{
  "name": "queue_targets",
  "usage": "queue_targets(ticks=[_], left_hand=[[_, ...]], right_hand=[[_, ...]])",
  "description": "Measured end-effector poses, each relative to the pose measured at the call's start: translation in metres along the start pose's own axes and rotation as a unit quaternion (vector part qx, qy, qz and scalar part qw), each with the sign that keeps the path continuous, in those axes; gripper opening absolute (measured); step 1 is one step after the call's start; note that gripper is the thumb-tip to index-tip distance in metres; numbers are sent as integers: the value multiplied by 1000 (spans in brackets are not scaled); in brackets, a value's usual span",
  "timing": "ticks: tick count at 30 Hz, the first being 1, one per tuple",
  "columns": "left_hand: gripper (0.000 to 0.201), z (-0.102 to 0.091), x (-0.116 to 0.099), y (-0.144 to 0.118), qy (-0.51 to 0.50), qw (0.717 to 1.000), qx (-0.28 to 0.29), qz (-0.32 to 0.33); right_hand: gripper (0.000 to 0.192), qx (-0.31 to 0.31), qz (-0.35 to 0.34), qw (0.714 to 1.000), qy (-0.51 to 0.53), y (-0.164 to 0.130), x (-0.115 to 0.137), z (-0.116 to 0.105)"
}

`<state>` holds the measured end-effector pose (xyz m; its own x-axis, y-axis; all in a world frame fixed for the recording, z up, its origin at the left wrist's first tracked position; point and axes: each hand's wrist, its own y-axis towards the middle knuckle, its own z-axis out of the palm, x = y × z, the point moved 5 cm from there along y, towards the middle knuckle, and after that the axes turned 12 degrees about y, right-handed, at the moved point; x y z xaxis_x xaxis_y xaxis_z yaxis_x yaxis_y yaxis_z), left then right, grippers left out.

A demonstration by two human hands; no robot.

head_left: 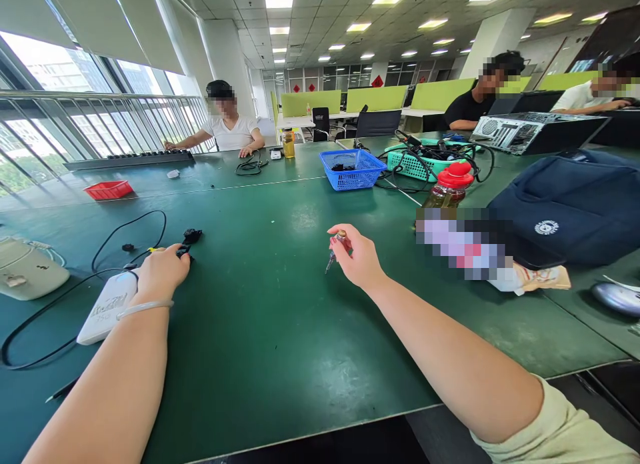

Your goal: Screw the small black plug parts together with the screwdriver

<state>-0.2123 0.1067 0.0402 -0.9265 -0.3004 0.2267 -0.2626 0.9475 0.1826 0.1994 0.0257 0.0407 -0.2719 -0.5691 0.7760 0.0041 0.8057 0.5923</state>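
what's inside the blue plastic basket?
The blue plastic mesh basket on the green table holds a small dark item, showing above its front wall. What it is cannot be told; the wall hides the rest of the floor.

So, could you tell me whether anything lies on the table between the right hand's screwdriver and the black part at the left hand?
Nothing visible: bare green table separates the screwdriver in the right hand from the black part at the left hand.

Power bank (107,306) left on table (280,331), basket (353,169) behind, bag (570,207) right.
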Motion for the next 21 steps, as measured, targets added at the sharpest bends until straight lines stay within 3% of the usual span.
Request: queue_targets(ticks=[21], left_hand=[[55, -10, -2, -9, 14, 999, 31, -35]], right_hand=[[18, 5, -10, 1000, 6, 0, -2, 1]])
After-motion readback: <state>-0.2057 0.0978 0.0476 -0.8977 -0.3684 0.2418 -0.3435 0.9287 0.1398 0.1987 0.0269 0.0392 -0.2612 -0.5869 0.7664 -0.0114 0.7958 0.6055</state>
